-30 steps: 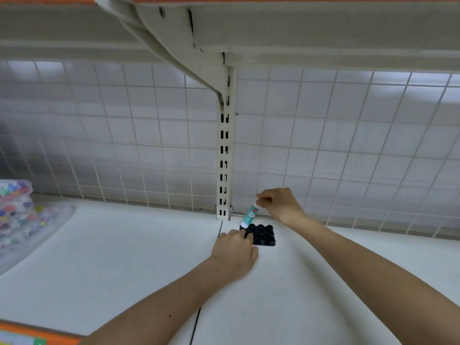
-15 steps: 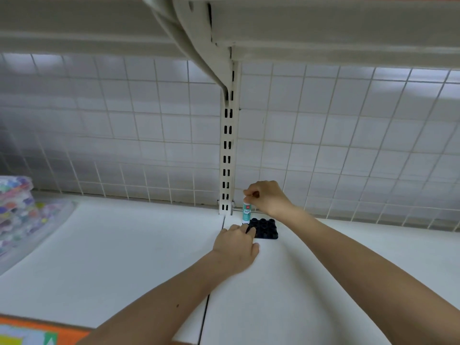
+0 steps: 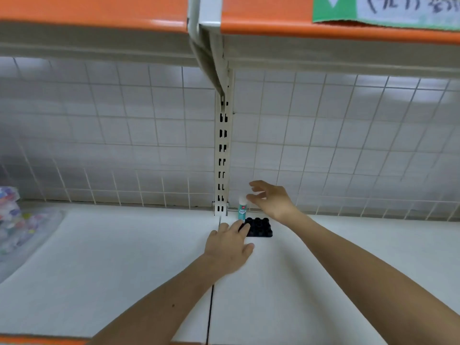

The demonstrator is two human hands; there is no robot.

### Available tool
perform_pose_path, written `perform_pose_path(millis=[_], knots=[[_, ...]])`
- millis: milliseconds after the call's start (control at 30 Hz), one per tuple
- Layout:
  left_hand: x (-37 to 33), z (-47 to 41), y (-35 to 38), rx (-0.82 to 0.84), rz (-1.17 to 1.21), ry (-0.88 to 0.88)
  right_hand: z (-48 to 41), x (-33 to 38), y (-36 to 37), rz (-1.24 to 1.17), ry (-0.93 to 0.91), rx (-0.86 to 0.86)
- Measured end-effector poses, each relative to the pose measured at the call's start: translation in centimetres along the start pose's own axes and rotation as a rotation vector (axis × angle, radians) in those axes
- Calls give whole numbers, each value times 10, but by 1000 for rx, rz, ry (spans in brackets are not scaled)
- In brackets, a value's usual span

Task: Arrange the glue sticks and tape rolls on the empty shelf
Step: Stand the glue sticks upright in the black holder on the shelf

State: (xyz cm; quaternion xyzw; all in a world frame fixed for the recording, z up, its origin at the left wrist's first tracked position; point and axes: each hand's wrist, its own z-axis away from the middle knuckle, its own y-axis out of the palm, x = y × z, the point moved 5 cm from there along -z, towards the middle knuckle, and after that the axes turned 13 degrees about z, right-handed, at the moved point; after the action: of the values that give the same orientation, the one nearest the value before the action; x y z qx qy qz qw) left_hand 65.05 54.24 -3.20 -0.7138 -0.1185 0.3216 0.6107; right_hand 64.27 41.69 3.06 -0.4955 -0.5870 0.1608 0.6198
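Observation:
A teal and white glue stick stands upright in the back left socket of a black holder tray on the white shelf, close to the wire grid back wall. My right hand hovers just right of the stick's cap with fingers spread, touching nothing. My left hand lies flat on the shelf, its fingertips pressing the tray's front left edge. No tape rolls are in view.
A slotted metal upright rises right behind the tray. An orange-edged upper shelf hangs overhead, with a green and white sign at the top right. A clear bag of colourful items sits at the far left.
My right hand stood the glue stick upright in the tray, let go of it and drew back to the right. My left hand stayed on the tray. The camera tilted upward.

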Motion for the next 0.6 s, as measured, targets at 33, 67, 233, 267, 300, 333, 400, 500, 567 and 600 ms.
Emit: perform_pose_path(millis=[33,67,233,267,300,333,400,500,567,600], knots=[[-1,1,-3,-22,6,17,5,-4,-6,65,-17,-8],[-3,2,-5,-39,14,35,10,-10,-12,174,-44,-22],[-28,5,-5,-85,81,107,51,-50,-38,756,-166,-23],[-37,5,-3,-84,92,121,60,-61,-44,784,-152,-21],[-47,4,0,-80,108,129,69,-74,-51,795,-128,-18],[-59,2,4,-74,125,134,79,-88,-58,796,-102,-14],[-86,-5,11,-75,162,145,99,-117,-73,803,-57,0],[-146,-19,19,-100,227,174,132,-163,-111,838,7,-12],[-195,-26,29,-109,247,204,158,-196,-142,867,42,-31],[-221,-29,36,-111,254,220,173,-212,-157,882,60,-33]])
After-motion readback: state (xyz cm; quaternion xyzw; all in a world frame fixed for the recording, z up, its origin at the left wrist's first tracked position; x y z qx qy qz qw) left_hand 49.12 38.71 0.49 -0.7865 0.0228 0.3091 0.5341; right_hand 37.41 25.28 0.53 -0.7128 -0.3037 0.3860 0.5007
